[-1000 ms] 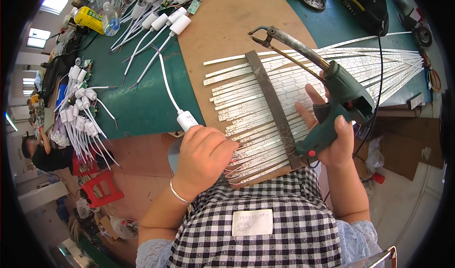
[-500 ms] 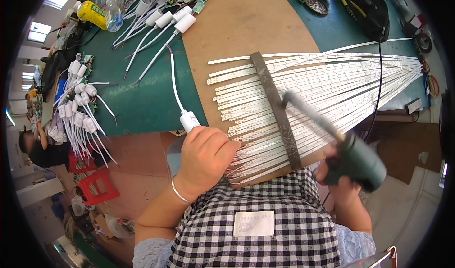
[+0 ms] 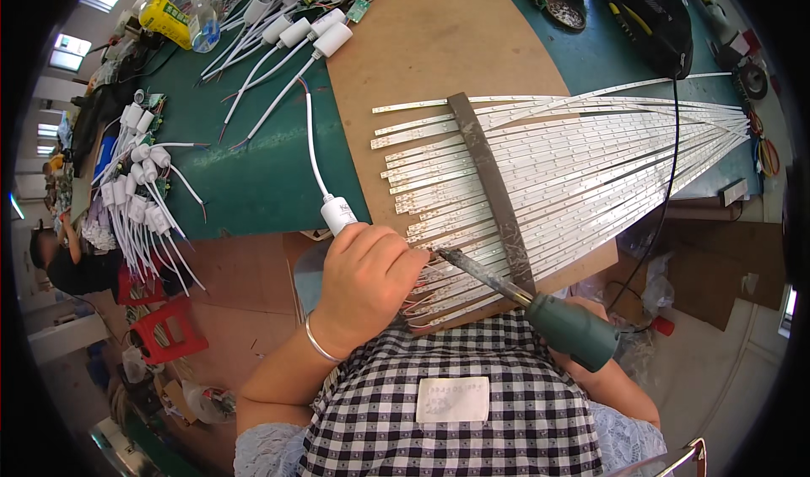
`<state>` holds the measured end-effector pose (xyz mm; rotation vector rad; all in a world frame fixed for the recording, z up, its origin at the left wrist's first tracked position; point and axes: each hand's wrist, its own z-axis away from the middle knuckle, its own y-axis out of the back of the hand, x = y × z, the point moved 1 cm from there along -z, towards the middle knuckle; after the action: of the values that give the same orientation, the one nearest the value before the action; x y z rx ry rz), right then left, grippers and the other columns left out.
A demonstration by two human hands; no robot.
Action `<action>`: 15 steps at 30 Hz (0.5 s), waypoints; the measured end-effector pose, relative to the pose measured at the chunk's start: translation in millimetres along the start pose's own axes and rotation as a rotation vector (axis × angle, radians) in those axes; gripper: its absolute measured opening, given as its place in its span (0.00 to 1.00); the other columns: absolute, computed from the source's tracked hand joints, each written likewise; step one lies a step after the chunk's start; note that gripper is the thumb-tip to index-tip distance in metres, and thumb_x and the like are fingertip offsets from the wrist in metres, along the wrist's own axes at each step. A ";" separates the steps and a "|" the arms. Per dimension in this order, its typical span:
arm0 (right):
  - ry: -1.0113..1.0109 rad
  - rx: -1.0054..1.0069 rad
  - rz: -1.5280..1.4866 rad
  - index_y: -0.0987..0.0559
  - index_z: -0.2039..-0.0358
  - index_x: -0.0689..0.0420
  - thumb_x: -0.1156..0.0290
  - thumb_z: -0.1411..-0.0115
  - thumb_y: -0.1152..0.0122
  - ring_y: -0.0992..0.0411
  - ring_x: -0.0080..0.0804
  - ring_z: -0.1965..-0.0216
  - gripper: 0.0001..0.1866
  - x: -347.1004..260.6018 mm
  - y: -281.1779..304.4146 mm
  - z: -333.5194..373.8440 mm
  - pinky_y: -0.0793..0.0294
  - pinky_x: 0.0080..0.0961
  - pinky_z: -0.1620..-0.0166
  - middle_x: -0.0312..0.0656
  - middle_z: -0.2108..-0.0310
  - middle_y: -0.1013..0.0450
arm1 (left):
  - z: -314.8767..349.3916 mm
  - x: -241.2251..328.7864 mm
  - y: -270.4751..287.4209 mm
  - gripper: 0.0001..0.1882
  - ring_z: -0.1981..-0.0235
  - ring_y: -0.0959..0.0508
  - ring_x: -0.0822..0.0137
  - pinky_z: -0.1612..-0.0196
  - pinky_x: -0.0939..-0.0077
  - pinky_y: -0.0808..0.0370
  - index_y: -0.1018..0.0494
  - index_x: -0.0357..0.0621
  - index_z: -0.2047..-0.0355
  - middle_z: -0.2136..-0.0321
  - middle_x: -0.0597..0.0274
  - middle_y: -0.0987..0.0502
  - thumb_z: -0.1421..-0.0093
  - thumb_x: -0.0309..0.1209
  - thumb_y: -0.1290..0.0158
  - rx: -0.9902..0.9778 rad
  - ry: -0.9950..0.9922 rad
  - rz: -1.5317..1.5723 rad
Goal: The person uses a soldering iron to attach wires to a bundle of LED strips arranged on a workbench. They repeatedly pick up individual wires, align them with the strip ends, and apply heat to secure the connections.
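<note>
My left hand is closed round a white plastic cap with a white cable running up from it; its thumb and fingertip pinch near thin wires at the ends of the LED strips. My right hand grips a green soldering gun, partly hidden behind the tool's body. The iron's dark tip points left and meets the strip ends beside my left fingertips. The strips lie fanned out on a brown board, under a dark flat bar.
More white caps with cables lie at the back left, and another bunch hangs at the left table edge. A yellow bottle, metal dishes and a black bag stand at the back. A black cord crosses the strips.
The soldering gun has swung down and left, its tip moving from above the flat bar to the strip ends by my left fingertips. My left hand has hardly moved.
</note>
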<state>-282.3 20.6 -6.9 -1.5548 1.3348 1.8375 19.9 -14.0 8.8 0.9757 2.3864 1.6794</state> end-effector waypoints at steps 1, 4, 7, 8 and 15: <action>-0.003 0.042 0.025 0.26 0.60 0.63 0.70 0.46 0.41 0.26 0.32 0.72 0.15 -0.7 -1.4 -0.6 0.27 0.28 0.64 0.45 0.66 0.27 | 0.7 0.0 0.2 0.08 0.70 0.26 0.64 0.64 0.69 0.31 0.24 0.43 0.73 0.77 0.64 0.29 0.57 0.25 0.45 -0.004 0.003 -0.005; -0.046 0.120 -0.041 0.26 0.60 0.63 0.64 0.44 0.40 0.27 0.29 0.75 0.17 -0.8 -4.2 2.0 0.28 0.25 0.69 0.43 0.66 0.26 | 0.8 0.1 0.3 0.07 0.69 0.26 0.64 0.64 0.69 0.30 0.24 0.43 0.73 0.77 0.64 0.29 0.55 0.27 0.46 -0.006 0.005 -0.011; -0.195 0.194 -0.383 0.29 0.54 0.64 0.56 0.43 0.39 0.27 0.26 0.74 0.26 -4.7 -2.8 -1.4 0.28 0.21 0.69 0.42 0.67 0.26 | 0.0 0.6 0.8 0.07 0.70 0.26 0.64 0.64 0.69 0.30 0.25 0.43 0.73 0.77 0.64 0.29 0.56 0.27 0.46 -0.009 0.007 -0.008; -0.246 0.225 -0.484 0.30 0.53 0.64 0.53 0.43 0.39 0.27 0.25 0.72 0.28 -4.9 -1.3 -3.0 0.28 0.20 0.68 0.40 0.68 0.26 | 0.1 0.9 1.0 0.07 0.70 0.26 0.64 0.64 0.69 0.30 0.25 0.44 0.73 0.77 0.64 0.29 0.56 0.27 0.46 -0.011 0.008 -0.006; -0.173 0.531 -0.864 0.42 0.40 0.64 0.59 0.42 0.42 0.28 0.43 0.53 0.35 -5.8 8.2 -63.8 0.28 0.41 0.47 0.53 0.50 0.33 | -0.6 1.2 1.1 0.07 0.70 0.26 0.64 0.65 0.69 0.31 0.24 0.44 0.73 0.77 0.64 0.29 0.55 0.27 0.46 -0.006 0.008 -0.015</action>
<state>-252.3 -35.1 6.0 -1.3242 0.7718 0.9554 19.2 -13.6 10.4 0.9494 2.3858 1.6881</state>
